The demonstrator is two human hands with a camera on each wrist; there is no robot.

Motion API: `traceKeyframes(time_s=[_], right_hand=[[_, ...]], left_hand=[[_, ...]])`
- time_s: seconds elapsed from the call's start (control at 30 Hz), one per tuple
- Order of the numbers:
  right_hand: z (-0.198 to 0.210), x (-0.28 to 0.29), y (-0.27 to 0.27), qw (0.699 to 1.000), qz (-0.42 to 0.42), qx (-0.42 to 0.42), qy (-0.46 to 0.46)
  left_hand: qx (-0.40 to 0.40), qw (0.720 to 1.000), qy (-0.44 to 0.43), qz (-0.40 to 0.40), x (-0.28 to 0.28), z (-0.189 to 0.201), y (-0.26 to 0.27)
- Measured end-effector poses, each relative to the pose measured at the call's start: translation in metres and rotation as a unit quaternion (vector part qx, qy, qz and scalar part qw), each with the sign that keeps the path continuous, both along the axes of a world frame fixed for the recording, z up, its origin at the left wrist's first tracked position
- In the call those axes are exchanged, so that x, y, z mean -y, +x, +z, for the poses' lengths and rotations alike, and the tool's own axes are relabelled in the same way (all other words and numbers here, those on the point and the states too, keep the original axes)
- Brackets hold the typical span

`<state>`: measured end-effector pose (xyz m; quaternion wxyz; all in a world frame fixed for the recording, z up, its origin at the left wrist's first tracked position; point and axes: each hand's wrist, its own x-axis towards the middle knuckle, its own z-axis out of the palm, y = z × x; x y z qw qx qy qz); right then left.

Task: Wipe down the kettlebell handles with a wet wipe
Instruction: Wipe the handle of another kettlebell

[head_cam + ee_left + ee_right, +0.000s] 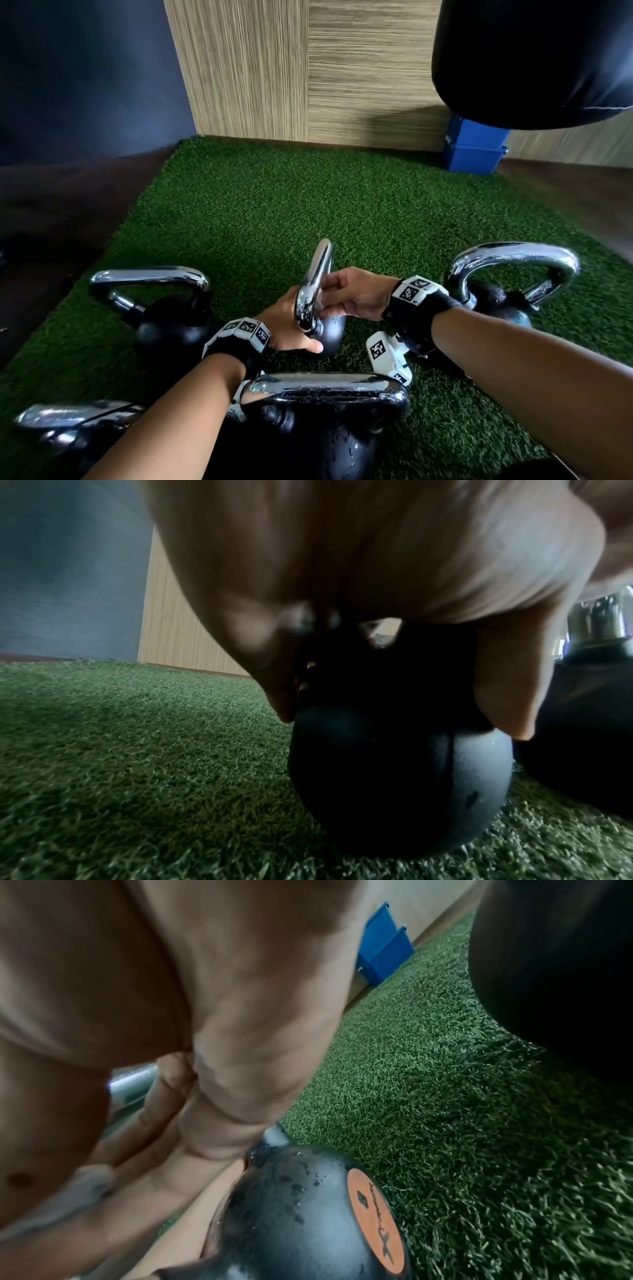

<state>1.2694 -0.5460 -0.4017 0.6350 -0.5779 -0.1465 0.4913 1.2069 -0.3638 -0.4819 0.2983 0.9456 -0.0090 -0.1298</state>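
Observation:
A small black kettlebell (331, 335) stands on the green turf (308, 205), its chrome handle (317, 274) edge-on to me. From the left, my left hand (294, 322) grips the top of the ball, fingers and thumb straddling it (400, 718). My right hand (330, 297) wraps thumb and fingers round the lower handle from the right. In the right wrist view a blurred grey-white wet wipe (65, 1202) shows under those fingers (147, 1150), beside the wet ball (291, 1218) with its orange label (373, 1221).
Several more chrome-handled kettlebells ring the small one: left (150, 284), right (513, 263), close in front of me (329, 387) and at the bottom left (75, 414). A black punching bag (534, 58) hangs at upper right above a blue bin (474, 147). Wood-panelled wall behind.

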Motion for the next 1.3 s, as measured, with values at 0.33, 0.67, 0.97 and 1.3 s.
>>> traceKeyframes(time_s=[0.33, 0.67, 0.97, 1.3], right_hand=[[-0.012, -0.014, 0.002, 0.989, -0.13, 0.038, 0.06], [-0.015, -0.02, 0.007, 0.946, -0.295, 0.131, 0.037], [-0.022, -0.021, 0.026, 0.872, -0.351, 0.326, -0.099], [-0.02, -0.039, 0.036, 0.867, -0.352, 0.294, -0.194]], left_hand=[[0.059, 0.998, 0.013, -0.028, 0.007, 0.003, -0.003], [0.06, 0.998, 0.008, -0.023, 0.008, 0.005, -0.005], [0.015, 1.0, -0.007, 0.011, 0.006, 0.004, -0.004], [0.018, 0.999, 0.034, -0.015, 0.01, 0.011, -0.004]])
